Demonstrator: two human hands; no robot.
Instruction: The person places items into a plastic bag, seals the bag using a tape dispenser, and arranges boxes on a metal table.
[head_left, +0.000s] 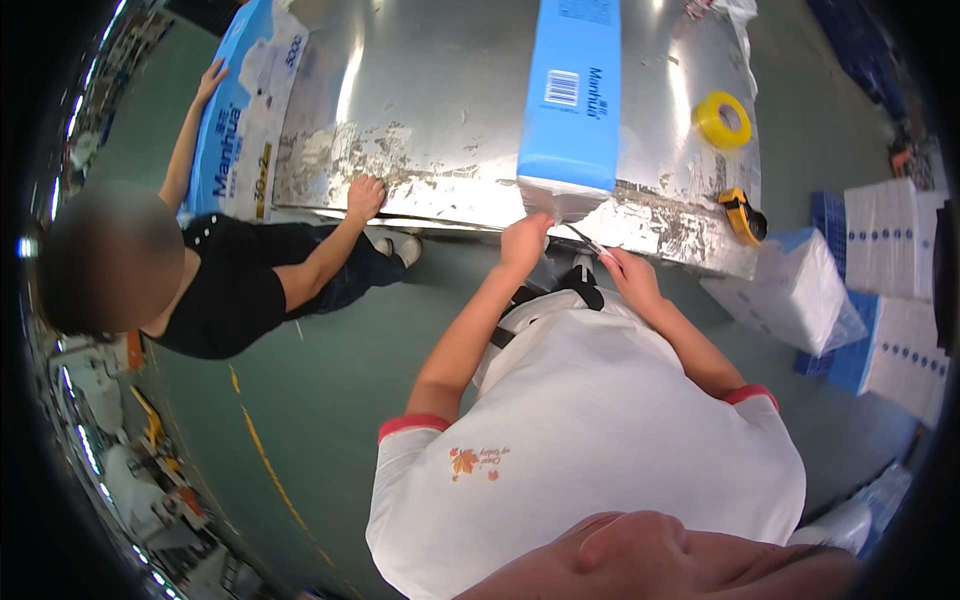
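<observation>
A long blue plastic-wrapped pack (570,130) lies on the metal table, its near end at the table's front edge. My left hand (525,243) is closed in a pinch on the clear wrap gathered at that end. Just to the right, my right hand (632,277) grips what looks like a pair of scissors (590,242). Their slim metal blades point up and left, close to the wrap. Whether the blades touch the wrap I cannot tell.
The metal table (430,90) also holds a yellow tape roll (722,120) and a yellow-black tape dispenser (742,216) at right. A co-worker (240,290) stands left, one hand on a large blue-white pack (235,130). Wrapped white packs (790,290) are stacked at right.
</observation>
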